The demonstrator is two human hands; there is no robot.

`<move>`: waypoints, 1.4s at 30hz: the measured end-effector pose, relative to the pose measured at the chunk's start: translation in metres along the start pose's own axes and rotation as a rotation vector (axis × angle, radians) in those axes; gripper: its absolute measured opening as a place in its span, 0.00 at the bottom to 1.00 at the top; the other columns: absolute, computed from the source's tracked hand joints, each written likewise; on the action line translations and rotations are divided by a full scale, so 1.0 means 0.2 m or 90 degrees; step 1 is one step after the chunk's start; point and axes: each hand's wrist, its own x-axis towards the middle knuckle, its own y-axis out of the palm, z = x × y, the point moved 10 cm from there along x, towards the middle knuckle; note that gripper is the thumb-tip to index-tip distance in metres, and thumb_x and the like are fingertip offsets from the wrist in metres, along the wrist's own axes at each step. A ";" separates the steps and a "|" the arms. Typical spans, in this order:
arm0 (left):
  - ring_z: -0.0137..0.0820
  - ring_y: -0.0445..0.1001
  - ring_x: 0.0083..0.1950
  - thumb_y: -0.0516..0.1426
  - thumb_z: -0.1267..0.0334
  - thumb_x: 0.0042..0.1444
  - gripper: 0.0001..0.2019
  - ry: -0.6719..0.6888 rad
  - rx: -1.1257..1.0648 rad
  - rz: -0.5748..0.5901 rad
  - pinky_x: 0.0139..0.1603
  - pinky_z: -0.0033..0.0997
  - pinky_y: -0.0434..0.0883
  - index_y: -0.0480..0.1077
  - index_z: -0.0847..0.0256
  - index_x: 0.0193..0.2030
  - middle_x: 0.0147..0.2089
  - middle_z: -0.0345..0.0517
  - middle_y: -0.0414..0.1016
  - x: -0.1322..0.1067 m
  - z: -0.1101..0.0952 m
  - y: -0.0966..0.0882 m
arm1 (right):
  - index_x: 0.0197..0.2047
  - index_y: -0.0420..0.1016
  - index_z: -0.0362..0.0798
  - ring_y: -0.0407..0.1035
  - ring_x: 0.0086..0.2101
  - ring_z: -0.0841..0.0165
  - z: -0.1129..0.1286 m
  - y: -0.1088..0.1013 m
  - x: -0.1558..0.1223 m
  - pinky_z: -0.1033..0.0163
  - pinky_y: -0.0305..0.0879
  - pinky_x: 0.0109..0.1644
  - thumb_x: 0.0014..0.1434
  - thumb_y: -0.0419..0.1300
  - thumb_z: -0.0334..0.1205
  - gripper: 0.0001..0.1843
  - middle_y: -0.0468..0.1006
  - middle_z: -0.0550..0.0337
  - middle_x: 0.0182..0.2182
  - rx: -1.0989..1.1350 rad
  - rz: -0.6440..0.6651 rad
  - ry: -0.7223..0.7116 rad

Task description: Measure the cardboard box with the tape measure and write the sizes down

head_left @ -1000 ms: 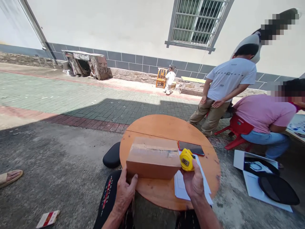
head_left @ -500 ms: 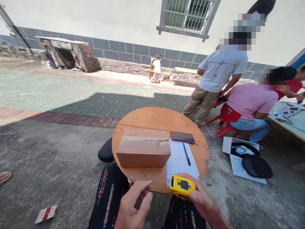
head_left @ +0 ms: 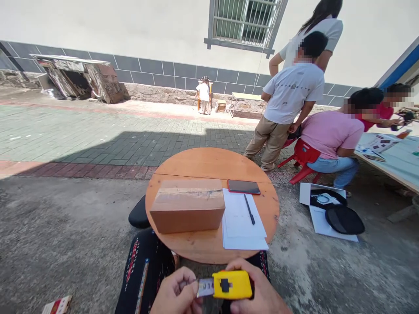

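My right hand (head_left: pixel 253 285) is wrapped around a yellow tape measure (head_left: pixel 240 279) with a black button on its face. A short stretch of marked blade (head_left: pixel 205 287) sticks out of its left side, and my left hand (head_left: pixel 180 290) pinches the end of it. Both hands are low in the view, over my lap, just in front of the round wooden table (head_left: pixel 209 163). On the table sits a taped brown cardboard box (head_left: pixel 188 207). Beside it, white paper sheets (head_left: pixel 240 218) lie with a black pen (head_left: pixel 249 209) on top; behind them is a red-edged phone (head_left: pixel 244 186).
An opened white box with black round items (head_left: pixel 345 219) lies on the ground to the right. A person in pink sits on a red stool (head_left: pixel 306 155) at another table (head_left: pixel 406 168); others stand nearby. A black seat (head_left: pixel 139 213) shows left of my table.
My left hand has closed on the tape measure's end, and a short length of blade now shows. The right hand has moved lower and left, turning the tape measure. The view has shifted slightly right.
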 end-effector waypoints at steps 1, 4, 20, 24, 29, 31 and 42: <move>0.28 0.70 0.19 0.65 0.44 0.41 0.22 0.023 -0.018 -0.028 0.16 0.21 0.59 0.65 0.60 0.25 0.21 0.43 0.73 0.00 -0.06 -0.05 | 0.42 0.74 0.50 0.65 0.31 0.68 0.01 -0.05 -0.01 0.68 0.61 0.33 0.37 0.68 0.41 0.24 0.74 0.64 0.31 -0.013 -0.032 -0.013; 0.24 0.65 0.18 0.64 0.47 0.44 0.19 0.106 -0.041 -0.103 0.17 0.21 0.59 0.69 0.62 0.26 0.19 0.40 0.71 -0.02 -0.26 -0.24 | 0.42 0.73 0.51 0.68 0.32 0.66 0.04 -0.29 -0.02 0.66 0.64 0.34 0.41 0.67 0.47 0.23 0.77 0.62 0.33 -0.042 -0.205 -0.050; 0.22 0.60 0.18 0.58 0.54 0.42 0.12 0.271 0.176 -0.243 0.18 0.22 0.52 0.65 0.61 0.20 0.19 0.37 0.66 0.29 -1.20 -0.66 | 0.41 0.74 0.49 0.74 0.37 0.64 0.65 -0.71 0.47 0.62 0.74 0.36 0.40 0.74 0.48 0.25 0.78 0.60 0.37 0.288 -0.445 -0.294; 0.22 0.58 0.17 0.57 0.56 0.41 0.11 0.225 0.218 -0.236 0.17 0.22 0.49 0.64 0.61 0.21 0.18 0.36 0.64 0.42 -1.16 -0.68 | 0.43 0.71 0.49 0.76 0.33 0.62 0.54 -0.68 0.62 0.60 0.76 0.28 0.37 0.75 0.47 0.30 0.78 0.61 0.34 0.373 -0.410 -0.230; 0.22 0.59 0.18 0.56 0.56 0.43 0.11 0.202 0.268 -0.219 0.17 0.22 0.49 0.63 0.60 0.21 0.20 0.36 0.65 0.50 -1.12 -0.66 | 0.42 0.71 0.47 0.75 0.31 0.64 0.48 -0.68 0.67 0.62 0.76 0.25 0.37 0.75 0.45 0.29 0.78 0.62 0.34 0.416 -0.393 -0.209; 0.22 0.59 0.18 0.55 0.55 0.43 0.11 0.201 0.289 -0.219 0.17 0.22 0.49 0.63 0.60 0.21 0.20 0.36 0.64 0.51 -1.13 -0.65 | 0.42 0.72 0.47 0.75 0.32 0.64 0.49 -0.70 0.67 0.62 0.76 0.26 0.39 0.75 0.45 0.28 0.79 0.61 0.34 0.409 -0.393 -0.217; 0.25 0.61 0.19 0.55 0.47 0.46 0.16 0.203 0.332 -0.241 0.17 0.22 0.56 0.63 0.59 0.22 0.18 0.33 0.60 0.51 -1.06 -0.64 | 0.45 0.71 0.47 0.75 0.36 0.61 0.44 -0.76 0.74 0.63 0.73 0.29 0.42 0.74 0.46 0.28 0.81 0.57 0.35 0.355 -0.348 -0.219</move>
